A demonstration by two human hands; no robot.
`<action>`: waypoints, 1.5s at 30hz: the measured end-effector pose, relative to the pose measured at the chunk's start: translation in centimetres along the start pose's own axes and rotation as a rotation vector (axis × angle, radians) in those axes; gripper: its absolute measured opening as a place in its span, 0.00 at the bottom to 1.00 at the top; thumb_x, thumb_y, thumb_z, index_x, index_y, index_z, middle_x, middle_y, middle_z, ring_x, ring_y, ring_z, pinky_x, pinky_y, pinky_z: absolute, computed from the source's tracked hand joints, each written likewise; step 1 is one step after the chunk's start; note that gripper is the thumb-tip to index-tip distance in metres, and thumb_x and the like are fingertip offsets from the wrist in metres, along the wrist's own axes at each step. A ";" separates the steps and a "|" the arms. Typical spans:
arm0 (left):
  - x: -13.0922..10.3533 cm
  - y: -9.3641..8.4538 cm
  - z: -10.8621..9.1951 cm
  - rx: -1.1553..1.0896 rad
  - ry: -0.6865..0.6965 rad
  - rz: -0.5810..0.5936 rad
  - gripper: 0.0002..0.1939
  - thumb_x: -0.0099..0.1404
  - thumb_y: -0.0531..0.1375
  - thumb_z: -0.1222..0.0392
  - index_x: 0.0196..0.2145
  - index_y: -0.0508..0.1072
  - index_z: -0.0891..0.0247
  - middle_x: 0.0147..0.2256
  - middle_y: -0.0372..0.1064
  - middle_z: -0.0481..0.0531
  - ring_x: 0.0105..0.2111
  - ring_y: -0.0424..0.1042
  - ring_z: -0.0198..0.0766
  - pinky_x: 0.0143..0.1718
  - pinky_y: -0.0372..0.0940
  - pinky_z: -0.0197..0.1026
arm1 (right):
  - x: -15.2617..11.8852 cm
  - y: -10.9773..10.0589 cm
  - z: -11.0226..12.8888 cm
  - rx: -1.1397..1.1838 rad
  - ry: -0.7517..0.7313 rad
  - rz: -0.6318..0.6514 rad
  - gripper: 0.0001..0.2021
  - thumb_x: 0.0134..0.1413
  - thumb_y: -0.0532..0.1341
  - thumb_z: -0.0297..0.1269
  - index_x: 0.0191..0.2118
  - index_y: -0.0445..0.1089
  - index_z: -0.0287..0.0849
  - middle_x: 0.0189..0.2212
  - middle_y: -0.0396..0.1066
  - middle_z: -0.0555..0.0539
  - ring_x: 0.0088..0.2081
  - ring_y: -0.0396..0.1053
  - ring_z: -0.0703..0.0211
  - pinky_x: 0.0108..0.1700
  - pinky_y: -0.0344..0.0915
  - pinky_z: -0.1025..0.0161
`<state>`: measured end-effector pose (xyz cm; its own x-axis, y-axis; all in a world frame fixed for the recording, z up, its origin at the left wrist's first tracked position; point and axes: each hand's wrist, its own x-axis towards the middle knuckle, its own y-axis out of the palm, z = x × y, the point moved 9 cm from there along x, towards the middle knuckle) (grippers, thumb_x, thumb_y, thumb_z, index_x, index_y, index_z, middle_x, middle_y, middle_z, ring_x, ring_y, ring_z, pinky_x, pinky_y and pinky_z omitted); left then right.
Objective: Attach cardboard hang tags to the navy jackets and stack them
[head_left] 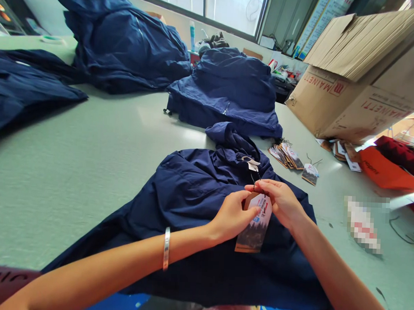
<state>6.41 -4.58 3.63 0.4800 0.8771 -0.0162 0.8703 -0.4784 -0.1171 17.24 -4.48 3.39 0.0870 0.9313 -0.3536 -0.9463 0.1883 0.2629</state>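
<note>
A navy hooded jacket (188,190) lies spread on the table in front of me, its hood pointing away. Over its chest, my left hand (235,215) pinches a printed paper hang tag (253,234) between thumb and fingers. At the tag's top, the fingertips of my right hand (280,199) are pressed together on its dark string (253,177). That string runs up toward the white neck label (250,163) at the collar; whether it is looped through the label I cannot tell.
Beyond the jacket are stacked navy garments (227,87) and a larger pile (126,42). A bunch of hang tags (285,155) and a single tag (310,173) lie to the right. A cardboard box (353,97) and an orange bag (388,169) stand farther right.
</note>
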 end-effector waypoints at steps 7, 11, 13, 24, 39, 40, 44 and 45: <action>0.3 0.0 1.1 0.028 -0.070 0.006 0.07 0.54 0.60 0.59 0.27 0.70 0.67 0.25 0.66 0.46 0.25 0.61 0.32 0.25 0.53 0.33 | 0.5 -1.3 0.9 0.108 -0.192 -0.097 0.15 0.36 0.73 0.37 0.33 0.72 0.40 0.31 0.80 0.43 0.31 0.77 0.57 0.37 0.73 0.61; 0.4 0.1 0.8 0.034 -0.070 0.000 0.09 0.53 0.60 0.58 0.24 0.66 0.66 0.23 0.61 0.44 0.24 0.58 0.31 0.24 0.50 0.33 | 0.5 -1.5 1.1 0.176 -0.238 -0.127 0.15 0.37 0.74 0.35 0.32 0.70 0.41 0.29 0.79 0.44 0.28 0.76 0.59 0.35 0.73 0.62; 0.3 0.3 0.7 0.034 -0.071 0.010 0.10 0.53 0.60 0.58 0.23 0.64 0.65 0.22 0.58 0.43 0.24 0.56 0.30 0.24 0.49 0.33 | 0.4 -1.6 1.3 0.194 -0.251 -0.131 0.15 0.36 0.74 0.34 0.31 0.70 0.41 0.28 0.79 0.45 0.28 0.76 0.60 0.34 0.73 0.64; 0.1 0.8 0.5 0.052 -0.072 0.053 0.12 0.53 0.60 0.57 0.21 0.61 0.64 0.22 0.55 0.43 0.23 0.54 0.30 0.23 0.46 0.33 | -0.8 -1.8 1.6 0.220 -0.208 -0.103 0.17 0.34 0.76 0.34 0.34 0.76 0.40 0.33 0.80 0.44 0.32 0.77 0.60 0.39 0.74 0.64; 5.0 -5.6 -3.6 0.384 0.115 -0.191 0.09 0.56 0.60 0.60 0.32 0.77 0.66 0.30 0.75 0.52 0.31 0.71 0.39 0.35 0.64 0.39 | 2.5 -3.4 3.6 -0.043 -0.375 -0.211 0.16 0.35 0.74 0.43 0.30 0.76 0.38 0.25 0.77 0.45 0.24 0.74 0.58 0.27 0.71 0.63; 6.3 -6.4 -3.6 0.394 0.143 -0.221 0.08 0.57 0.59 0.63 0.31 0.77 0.66 0.30 0.75 0.52 0.31 0.72 0.38 0.36 0.64 0.38 | 3.4 -3.4 3.3 -0.063 -0.365 -0.223 0.17 0.34 0.74 0.44 0.29 0.76 0.38 0.25 0.77 0.45 0.23 0.74 0.58 0.24 0.69 0.64; 11.2 -8.2 -2.5 0.449 0.208 -0.355 0.11 0.56 0.57 0.70 0.36 0.78 0.67 0.34 0.76 0.54 0.34 0.73 0.39 0.40 0.66 0.39 | 6.1 -3.1 3.6 -0.166 -0.450 -0.264 0.17 0.32 0.73 0.45 0.27 0.76 0.38 0.38 0.77 0.41 0.22 0.72 0.62 0.23 0.68 0.65; 12.0 -8.3 -1.9 0.483 0.207 -0.372 0.12 0.55 0.58 0.70 0.36 0.78 0.67 0.35 0.76 0.55 0.35 0.73 0.39 0.41 0.66 0.40 | 6.5 -2.7 3.8 -0.183 -0.478 -0.240 0.16 0.33 0.73 0.45 0.27 0.76 0.38 0.43 0.76 0.40 0.23 0.73 0.63 0.25 0.69 0.64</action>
<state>5.15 9.86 6.29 0.2095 0.9312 0.2983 0.8582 -0.0289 -0.5125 21.54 2.23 3.78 0.3976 0.9147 0.0726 -0.9174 0.3949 0.0499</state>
